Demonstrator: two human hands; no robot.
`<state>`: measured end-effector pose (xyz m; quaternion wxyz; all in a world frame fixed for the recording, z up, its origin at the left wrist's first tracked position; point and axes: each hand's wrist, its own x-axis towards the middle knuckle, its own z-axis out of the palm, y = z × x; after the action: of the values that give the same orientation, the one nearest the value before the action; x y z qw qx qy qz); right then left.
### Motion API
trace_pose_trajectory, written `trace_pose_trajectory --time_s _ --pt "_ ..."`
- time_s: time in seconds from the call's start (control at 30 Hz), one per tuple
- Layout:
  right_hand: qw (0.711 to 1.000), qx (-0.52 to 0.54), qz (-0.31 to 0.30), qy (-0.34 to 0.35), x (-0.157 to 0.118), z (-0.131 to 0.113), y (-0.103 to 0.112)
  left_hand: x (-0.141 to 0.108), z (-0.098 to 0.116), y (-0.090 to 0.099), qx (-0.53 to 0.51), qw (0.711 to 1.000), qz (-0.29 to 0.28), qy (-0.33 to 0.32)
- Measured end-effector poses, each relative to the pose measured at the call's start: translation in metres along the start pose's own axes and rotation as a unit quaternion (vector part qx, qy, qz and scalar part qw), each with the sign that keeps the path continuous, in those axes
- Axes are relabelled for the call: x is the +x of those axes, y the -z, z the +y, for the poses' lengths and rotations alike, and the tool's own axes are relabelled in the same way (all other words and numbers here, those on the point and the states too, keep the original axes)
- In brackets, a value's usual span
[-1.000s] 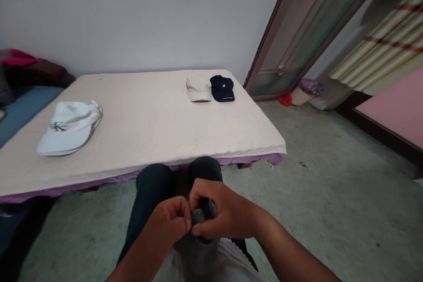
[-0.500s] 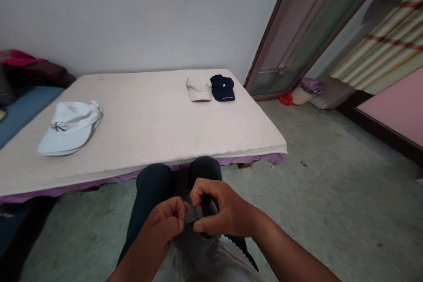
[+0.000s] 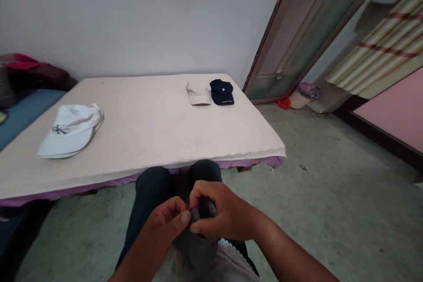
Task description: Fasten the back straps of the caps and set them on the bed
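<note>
Low over my lap lies a grey cap point(image 3: 195, 251), its strap end point(image 3: 195, 214) between my two hands. My left hand point(image 3: 169, 224) pinches the strap from the left with thumb and forefinger. From the right, my right hand point(image 3: 226, 211) grips the strap and the edge of the cap's opening, fingers curled over it. Much of the cap is hidden under my hands. A white cap point(image 3: 71, 130) with dark letters rests on the left of the bed. Side by side at the far right are a beige cap point(image 3: 198, 92) and a navy cap point(image 3: 222, 91).
A bed with a pale cover point(image 3: 142, 123) stands right in front of my knees point(image 3: 153, 185), against the wall. To the right are a glass-panelled door point(image 3: 280, 44), a small bin point(image 3: 300, 97) and a striped curtain point(image 3: 373, 57). Dark red bedding point(image 3: 39, 72) is piled at the left.
My left thumb and fingers have shifted slightly right along the strap, closer to my right hand. The view has tilted up a little. The caps on the bed have not moved.
</note>
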<state>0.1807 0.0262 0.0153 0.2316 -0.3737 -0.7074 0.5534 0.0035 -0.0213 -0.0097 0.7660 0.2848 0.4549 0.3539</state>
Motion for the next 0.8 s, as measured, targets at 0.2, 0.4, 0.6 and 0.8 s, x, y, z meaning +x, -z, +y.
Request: trace_pose_trajectory --time_s 0.2,0.4,0.6,0.8 --pt "1.0 0.016 -0.022 0.006 0.0014 0.0 0.0002 -0.001 0.0012 0.0013 0.041 0.998 0.03 -0.041" --pt "0.999 0.016 -0.035 0.008 0.0035 0.003 0.001 -0.0033 0.0039 0.0011 0.088 0.994 0.043 -0.054" --pt "0.999 -0.012 -0.031 -0.004 0.0054 0.0008 0.0026 -0.0082 0.0048 0.0035 0.064 0.997 0.022 -0.044" --pt "0.999 -0.005 -0.034 -0.022 0.0086 0.0003 0.0044 -0.0081 0.0068 0.0077 0.004 0.999 0.011 -0.039"
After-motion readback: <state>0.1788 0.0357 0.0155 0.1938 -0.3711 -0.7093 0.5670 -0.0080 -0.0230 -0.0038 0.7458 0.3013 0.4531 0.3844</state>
